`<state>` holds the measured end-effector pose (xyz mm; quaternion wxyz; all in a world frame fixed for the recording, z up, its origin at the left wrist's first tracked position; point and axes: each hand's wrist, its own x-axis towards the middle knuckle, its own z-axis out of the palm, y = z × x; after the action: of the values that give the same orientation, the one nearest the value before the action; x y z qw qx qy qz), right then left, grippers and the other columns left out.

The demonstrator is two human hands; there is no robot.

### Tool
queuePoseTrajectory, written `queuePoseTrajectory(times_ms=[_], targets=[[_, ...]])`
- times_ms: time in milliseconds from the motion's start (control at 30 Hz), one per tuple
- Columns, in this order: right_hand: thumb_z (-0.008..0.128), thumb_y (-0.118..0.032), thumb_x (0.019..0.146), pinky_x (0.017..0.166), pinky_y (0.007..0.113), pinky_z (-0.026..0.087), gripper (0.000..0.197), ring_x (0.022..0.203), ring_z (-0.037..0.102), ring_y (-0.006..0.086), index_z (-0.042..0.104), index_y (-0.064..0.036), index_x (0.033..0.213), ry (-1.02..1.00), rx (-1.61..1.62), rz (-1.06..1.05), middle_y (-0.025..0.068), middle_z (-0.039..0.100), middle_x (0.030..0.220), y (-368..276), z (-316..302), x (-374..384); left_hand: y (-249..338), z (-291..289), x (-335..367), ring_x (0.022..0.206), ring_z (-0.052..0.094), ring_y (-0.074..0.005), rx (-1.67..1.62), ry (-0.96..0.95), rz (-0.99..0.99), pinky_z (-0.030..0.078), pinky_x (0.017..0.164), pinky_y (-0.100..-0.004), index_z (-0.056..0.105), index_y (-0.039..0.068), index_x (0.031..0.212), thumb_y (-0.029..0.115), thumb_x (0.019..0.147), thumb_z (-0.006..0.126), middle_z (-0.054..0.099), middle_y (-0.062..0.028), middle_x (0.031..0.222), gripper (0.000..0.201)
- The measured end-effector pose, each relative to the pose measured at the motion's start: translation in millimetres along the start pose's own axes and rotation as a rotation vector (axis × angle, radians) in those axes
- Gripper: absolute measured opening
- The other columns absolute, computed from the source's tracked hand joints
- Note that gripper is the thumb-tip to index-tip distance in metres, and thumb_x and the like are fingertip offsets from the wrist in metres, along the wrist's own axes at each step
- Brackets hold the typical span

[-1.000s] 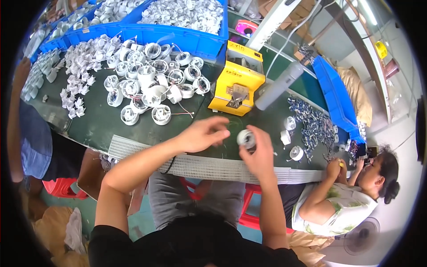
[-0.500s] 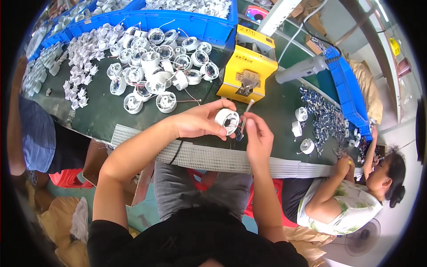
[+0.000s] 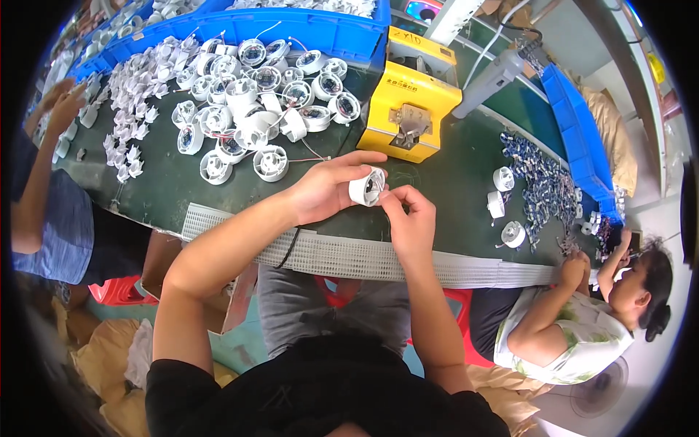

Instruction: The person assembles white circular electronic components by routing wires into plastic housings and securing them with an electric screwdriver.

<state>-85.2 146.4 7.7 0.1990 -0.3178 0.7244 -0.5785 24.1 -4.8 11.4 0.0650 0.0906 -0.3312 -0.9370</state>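
Housing (image 3: 359,187) (round, white, plastic) faces 3 o'clock

Left hand (image 3: 329,189) grips it, thumb opposing fingers, over dark-green tabletop (image 3: 466,178), probably presenting its opening to right hand (image 3: 412,218): fingertips at rim, can't tell what's pinched. White housings heap (image 3: 242,93) at 10 o'clock.

Bright, mostly even indoor light, darkening to black fisheye edges.
The pale wall (image 3: 664,224) at three o'clock looks washed out; the beam (image 3: 644,95) at two bends.
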Motion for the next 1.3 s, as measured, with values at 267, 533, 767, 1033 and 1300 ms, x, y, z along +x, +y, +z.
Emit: queuePoseTrajectory(times_ms=[267, 533, 767, 1033, 1300], targets=[[0.069, -0.013, 0.084, 0.069, 0.028, 0.044, 0.015, 0.073, 0.055, 0.0121, 0.066, 0.0022, 0.085, -0.070, 0.116, 0.041, 0.0048, 0.059, 0.076, -9, 3, -1, -6, -3, 2, 0.112, 0.058, -0.0195, 0.024, -0.014, -0.028, 0.044, 0.100, -0.0366, 0.049, 0.001, 0.135, 0.021, 0.098, 0.053, 0.060, -0.0110, 0.121, 0.042], [0.067, -0.014, 0.089, 0.068, 0.027, 0.043, 0.017, 0.075, 0.056, 0.0137, 0.065, 0.0014, 0.084, 0.007, -0.111, -0.116, 0.0058, 0.060, 0.083, 0, 0, 3, -3, 1, -1, 0.118, 0.055, -0.0203, -0.012, -0.089, -0.048, 0.042, 0.103, -0.0375, 0.047, 0.001, 0.136, 0.023, 0.097, 0.052, 0.058, -0.0107, 0.127, 0.045], [0.073, -0.007, 0.081, 0.069, 0.030, 0.048, 0.021, 0.080, 0.059, 0.0198, 0.065, -0.0034, 0.099, 0.128, -0.138, -0.248, 0.0083, 0.058, 0.092, -23, 2, -3, -5, 5, -3, 0.116, 0.057, -0.0196, -0.023, -0.017, 0.039, 0.044, 0.101, -0.0359, 0.055, 0.001, 0.128, 0.016, 0.098, 0.052, 0.059, -0.0094, 0.123, 0.034], [0.068, -0.006, 0.089, 0.055, 0.021, 0.049, 0.020, 0.062, 0.062, 0.0083, 0.065, 0.0013, 0.107, -0.029, 0.080, -0.090, 0.0082, 0.068, 0.079, -21, -14, -9, -11, -3, -1, 0.112, 0.058, -0.0243, -0.044, 0.056, 0.187, 0.046, 0.096, -0.0389, 0.057, -0.001, 0.123, 0.011, 0.095, 0.050, 0.059, -0.0134, 0.122, 0.031], [0.063, -0.001, 0.091, 0.061, 0.024, 0.055, 0.023, 0.073, 0.065, 0.0126, 0.064, 0.0049, 0.114, -0.124, 0.426, -0.026, 0.0080, 0.064, 0.091, -26, 23, -9, -12, -2, -5, 0.117, 0.055, -0.0263, -0.112, -0.108, 0.223, 0.043, 0.098, -0.0389, 0.058, 0.000, 0.126, 0.014, 0.080, 0.047, 0.054, -0.0172, 0.134, 0.049]])
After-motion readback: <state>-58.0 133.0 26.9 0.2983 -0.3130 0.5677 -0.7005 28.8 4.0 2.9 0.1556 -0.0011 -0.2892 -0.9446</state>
